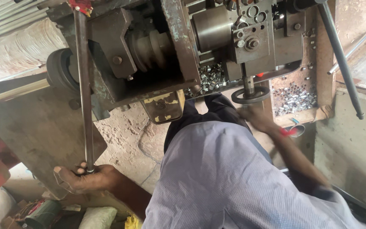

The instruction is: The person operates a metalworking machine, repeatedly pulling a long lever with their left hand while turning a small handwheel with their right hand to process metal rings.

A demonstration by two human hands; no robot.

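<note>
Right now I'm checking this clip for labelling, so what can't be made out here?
- Right hand, head view: motion-blurred below the handwheel; grip unclear.
- Long metal rod: its top is cut off by the upper edge; the left hand covers its lower end.
- Small metal parts in the tray: too small to identify.
- Legs and floor: hidden by the shirt.

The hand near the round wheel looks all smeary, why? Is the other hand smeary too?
In the head view, the right hand by the black handwheel is motion-blurred, its fingers smeared; the left hand gripping the long metal rod looks sharp; bright daylight washes out the upper right corner.
</note>
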